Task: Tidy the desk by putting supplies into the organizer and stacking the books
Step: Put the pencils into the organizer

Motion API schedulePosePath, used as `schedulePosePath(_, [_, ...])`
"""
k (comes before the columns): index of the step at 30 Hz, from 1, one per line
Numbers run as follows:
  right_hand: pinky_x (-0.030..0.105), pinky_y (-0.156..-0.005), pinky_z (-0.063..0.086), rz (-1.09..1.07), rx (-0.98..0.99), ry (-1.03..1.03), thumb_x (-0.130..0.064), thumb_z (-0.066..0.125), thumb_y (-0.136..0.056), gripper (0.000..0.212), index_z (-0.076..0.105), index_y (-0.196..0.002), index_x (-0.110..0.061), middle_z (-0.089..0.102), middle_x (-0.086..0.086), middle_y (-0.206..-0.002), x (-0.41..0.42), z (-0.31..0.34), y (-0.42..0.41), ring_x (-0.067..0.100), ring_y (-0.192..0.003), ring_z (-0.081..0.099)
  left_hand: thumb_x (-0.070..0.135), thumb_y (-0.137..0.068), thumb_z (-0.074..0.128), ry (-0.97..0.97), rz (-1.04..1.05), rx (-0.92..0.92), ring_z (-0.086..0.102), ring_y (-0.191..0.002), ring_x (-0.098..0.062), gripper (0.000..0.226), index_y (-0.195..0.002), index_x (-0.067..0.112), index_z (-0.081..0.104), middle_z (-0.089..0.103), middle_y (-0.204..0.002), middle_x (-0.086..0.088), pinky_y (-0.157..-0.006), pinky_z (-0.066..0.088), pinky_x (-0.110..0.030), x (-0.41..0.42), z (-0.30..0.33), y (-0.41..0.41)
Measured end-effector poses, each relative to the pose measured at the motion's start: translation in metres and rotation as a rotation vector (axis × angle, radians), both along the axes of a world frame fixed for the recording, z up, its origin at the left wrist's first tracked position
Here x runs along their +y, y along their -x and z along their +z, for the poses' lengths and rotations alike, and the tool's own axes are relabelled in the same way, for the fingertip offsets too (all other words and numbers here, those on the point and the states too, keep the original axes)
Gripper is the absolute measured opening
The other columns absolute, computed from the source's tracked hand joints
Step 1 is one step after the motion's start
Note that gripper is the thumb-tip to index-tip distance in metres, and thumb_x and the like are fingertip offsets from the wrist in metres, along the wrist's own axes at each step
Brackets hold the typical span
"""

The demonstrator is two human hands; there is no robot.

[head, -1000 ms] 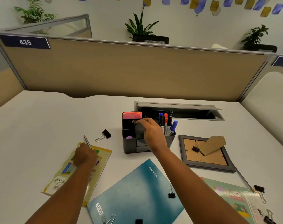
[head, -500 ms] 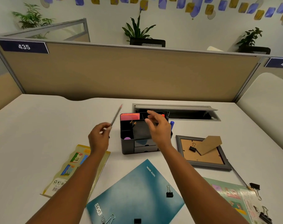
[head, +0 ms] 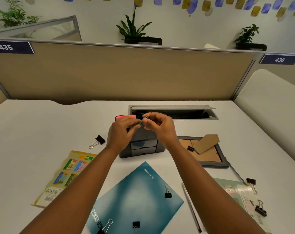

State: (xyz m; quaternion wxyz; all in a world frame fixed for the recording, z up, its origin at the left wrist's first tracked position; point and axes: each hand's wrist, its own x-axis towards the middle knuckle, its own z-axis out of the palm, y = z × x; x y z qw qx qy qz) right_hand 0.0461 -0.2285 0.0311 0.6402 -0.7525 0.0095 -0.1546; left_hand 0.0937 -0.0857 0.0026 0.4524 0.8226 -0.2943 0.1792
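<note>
Both hands meet above the organizer (head: 141, 147), left hand (head: 121, 132) and right hand (head: 160, 127) fingers pinching one pencil (head: 145, 118). Much remains: binder clips, another pencil (head: 191, 208) and the unstacked teal notebook (head: 135, 198) lie near

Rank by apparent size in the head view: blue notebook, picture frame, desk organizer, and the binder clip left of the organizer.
1. Blue notebook, though it lies nearest the camera.
2. Picture frame and desk organizer: unsure, since the hands hide much of the organizer.
3. Binder clip, clearly smallest.
</note>
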Motion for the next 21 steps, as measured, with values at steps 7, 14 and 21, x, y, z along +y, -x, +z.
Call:
schedulePosePath(7, [0.03, -0.08, 0.051, -0.182, 0.543, 0.664, -0.018, 0.064, -0.083, 0.015, 0.067, -0.088, -0.003, 0.062, 0.008, -0.079, -0.083, -0.012, 0.032, 0.017, -0.076, 0.061, 0.013, -0.081, 0.069, 0.088, 0.115, 0.116, 0.065, -0.085, -0.02, 0.026, -0.106, 0.005, 0.069, 0.071, -0.102, -0.014, -0.081, 0.056, -0.032, -0.004, -0.002, 0.002])
schedulePosePath(14, [0.018, -0.059, 0.049, 0.098, 1.231, 0.796, -0.027, 0.072, -0.077, 0.031, 0.05, -0.06, -0.012, 0.058, -0.001, -0.055, -0.092, -0.066, 0.068, 0.008, -0.049, 0.053, 0.015, -0.082, 0.068, 0.067, 0.17, 0.195, 0.061, -0.083, -0.017, 0.028, -0.109, 0.006, 0.067, 0.071, -0.102, -0.014, -0.081, 0.052, -0.029, -0.011, -0.001, 0.007])
schedulePosePath(21, [0.029, -0.089, 0.053, 0.067, 1.187, 0.978, -0.019, 0.076, -0.073, 0.027, 0.051, -0.067, -0.011, 0.065, 0.001, -0.075, -0.066, -0.087, 0.064, 0.015, -0.074, 0.063, 0.018, -0.085, 0.065, 0.05, 0.319, 0.297, 0.065, -0.093, -0.028, 0.024, -0.107, 0.008, 0.066, 0.07, -0.104, -0.013, -0.079, 0.05, -0.03, -0.011, 0.001, 0.005])
